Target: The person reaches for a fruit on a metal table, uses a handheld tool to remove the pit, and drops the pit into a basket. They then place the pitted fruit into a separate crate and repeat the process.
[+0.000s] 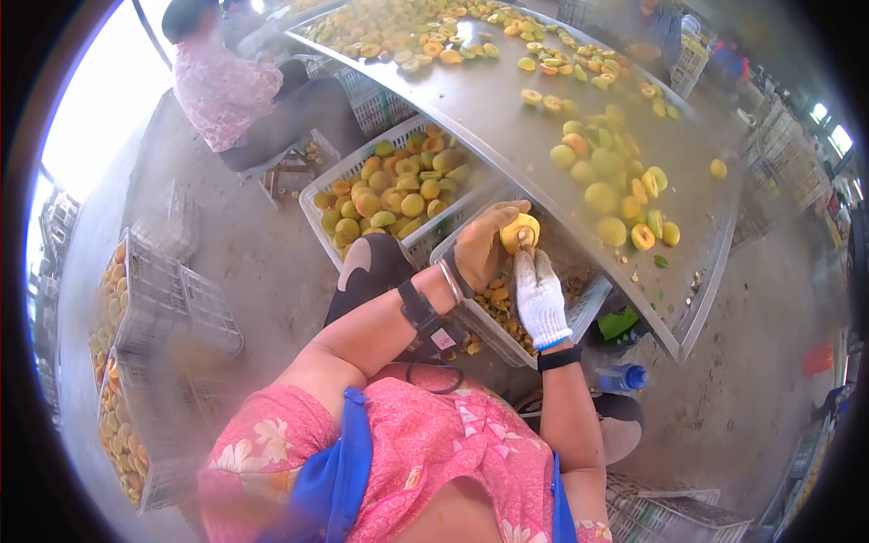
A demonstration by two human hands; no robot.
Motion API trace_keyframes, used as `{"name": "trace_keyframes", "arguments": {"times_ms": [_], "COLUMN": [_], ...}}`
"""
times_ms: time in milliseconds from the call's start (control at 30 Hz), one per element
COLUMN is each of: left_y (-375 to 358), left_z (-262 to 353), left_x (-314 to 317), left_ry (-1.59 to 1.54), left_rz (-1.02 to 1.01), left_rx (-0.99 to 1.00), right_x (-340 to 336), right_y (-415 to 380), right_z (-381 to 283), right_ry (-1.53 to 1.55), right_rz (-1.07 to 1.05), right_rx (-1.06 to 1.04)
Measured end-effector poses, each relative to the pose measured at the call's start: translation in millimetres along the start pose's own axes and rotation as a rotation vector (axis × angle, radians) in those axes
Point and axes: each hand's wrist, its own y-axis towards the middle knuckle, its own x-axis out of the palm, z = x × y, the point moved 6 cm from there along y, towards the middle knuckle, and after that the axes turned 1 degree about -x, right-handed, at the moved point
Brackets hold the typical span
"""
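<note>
My left hand (480,249), bare or in a skin-toned glove, is closed around a yellow peach (514,230). The peach's cut face and its middle are turned towards my right hand. My right hand (541,306) wears a white knitted glove with darkened fingertips. Its fingers are pressed together against the lower side of the peach. Whether a small tool sits in them cannot be made out. Beneath both hands stands a crate (493,339) with dark scraps and bits of fruit. A crate (328,237) full of whole-looking yellow-green peaches is left of my left hand.
A metal table (507,118) bears many halved peaches, its edge just beyond my hands. Stacked crates (163,308) of fruit stand at left. A blue-capped bottle (623,376) is by my right knee. One person (222,90) sits at upper left, another (654,41) across the table.
</note>
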Motion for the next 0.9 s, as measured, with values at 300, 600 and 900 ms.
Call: {"name": "trace_keyframes", "arguments": {"times_ms": [300,600,900], "left_y": [-12,-7,2], "left_z": [4,15,30], "left_x": [10,16,34], "left_ry": [0.133,0.441,0.635], "left_rz": [0.132,0.030,-0.129], "left_rx": [0.079,0.011,-0.055], "right_x": [16,10,9], "right_y": [-6,-11,-16], "right_z": [4,-9,-14], "right_ry": [0.130,0.035,0.064], "right_rz": [-0.011,-0.125,-0.130], "right_rx": [0.073,0.146,0.108]}}
